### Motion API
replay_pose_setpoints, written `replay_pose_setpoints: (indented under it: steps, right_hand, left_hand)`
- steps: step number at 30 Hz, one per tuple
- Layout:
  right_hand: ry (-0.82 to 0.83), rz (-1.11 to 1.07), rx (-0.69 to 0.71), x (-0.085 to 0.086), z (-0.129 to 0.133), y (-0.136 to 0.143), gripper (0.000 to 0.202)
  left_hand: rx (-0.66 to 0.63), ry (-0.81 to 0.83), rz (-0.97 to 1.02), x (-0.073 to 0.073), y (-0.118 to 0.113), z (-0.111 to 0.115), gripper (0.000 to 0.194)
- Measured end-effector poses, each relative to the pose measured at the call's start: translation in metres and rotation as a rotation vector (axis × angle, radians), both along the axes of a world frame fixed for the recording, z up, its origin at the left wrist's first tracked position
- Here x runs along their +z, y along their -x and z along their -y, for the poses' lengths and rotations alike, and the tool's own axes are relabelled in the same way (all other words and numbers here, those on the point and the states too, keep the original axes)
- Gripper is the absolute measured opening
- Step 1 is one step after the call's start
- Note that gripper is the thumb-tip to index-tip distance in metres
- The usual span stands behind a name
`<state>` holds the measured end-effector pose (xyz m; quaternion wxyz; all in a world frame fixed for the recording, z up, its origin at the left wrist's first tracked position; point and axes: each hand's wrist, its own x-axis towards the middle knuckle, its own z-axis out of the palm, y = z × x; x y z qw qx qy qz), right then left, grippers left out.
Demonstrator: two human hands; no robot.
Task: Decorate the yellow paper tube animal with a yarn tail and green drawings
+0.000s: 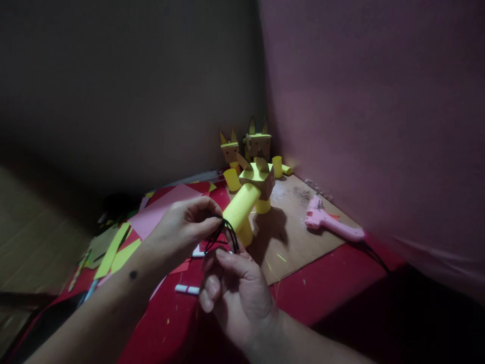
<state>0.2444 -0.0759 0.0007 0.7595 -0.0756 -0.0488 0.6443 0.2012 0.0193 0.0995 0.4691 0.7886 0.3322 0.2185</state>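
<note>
Two bare hands, working close together over a red-covered table (pixel 303 290).

Left hand (pixel 191 217): thumb and forefinger closed in a pinch on a black cord (pixel 231 231), which hangs from the fingertips in several loops.

Right hand (pixel 240 288): below it, palm turned upward, fingers partly curled; the loops reach its thumb and forefinger, though whether they grip cannot be told.

Just beyond the cord: one cardboard figure (pixel 258 175) with a boxy head, two pointed ears and a yellow tube body, standing on a brown cardboard sheet (pixel 303 247).

Near the hands: two white markers, the nearer one (pixel 187 289) lying on the red cover.

Left side: overlapping coloured papers, among them a pink sheet (pixel 166 207) and yellow strips (pixel 111 251).

Right side: one pink glue gun (pixel 329 222), lying mostly on the sheet.

Far corner: two similar eared figures, left (pixel 230 153) and right (pixel 258 145); three loose yellow tubes, one upright (pixel 277 167).
</note>
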Motion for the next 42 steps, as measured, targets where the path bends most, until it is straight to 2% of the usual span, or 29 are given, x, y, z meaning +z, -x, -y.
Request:
replay_pose_setpoints:
  steps: [6, 13, 21, 23, 26, 30, 33, 37, 42]
  right_hand:
    - [-0.008, -0.033, -0.046, 0.004, 0.0, 0.001, 0.024]
    - [-0.012, -0.037, -0.057, 0.003, 0.0, 0.0, 0.02]
    - [-0.005, -0.017, -0.029, -0.001, 0.0, 0.0, 0.012]
    - [-0.011, 0.003, -0.02, -0.002, 0.0, 0.001, 0.013]
    - [-0.016, 0.029, 0.007, -0.003, 0.0, 0.001, 0.018]
    - [-0.018, 0.034, 0.008, -0.003, -0.001, 0.001, 0.018]
    - [-0.023, 0.062, 0.017, -0.004, -0.001, 0.001, 0.02]
    - [-0.016, 0.087, 0.004, -0.005, -0.001, 0.0, 0.019]
    - [-0.009, 0.112, 0.031, -0.006, -0.001, -0.001, 0.021]
  left_hand:
    - [0.002, 0.022, -0.042, -0.004, -0.002, -0.009, 0.015]
    - [0.041, 0.042, -0.013, -0.005, -0.001, -0.005, 0.023]
    - [0.009, -0.053, -0.022, -0.004, 0.015, -0.005, 0.025]
    - [0.036, -0.14, -0.026, -0.003, 0.02, -0.004, 0.024]
    - [0.083, -0.432, -0.001, -0.006, 0.027, -0.001, 0.02]
    - [-0.041, -0.887, 0.016, -0.014, 0.032, 0.004, 0.02]
    - [-0.116, -1.117, -0.023, -0.02, 0.03, 0.004, 0.026]
    - [-0.148, -1.226, -0.063, -0.023, 0.028, 0.004, 0.027]
    - [-0.178, -1.228, -0.058, -0.024, 0.03, 0.004, 0.026]
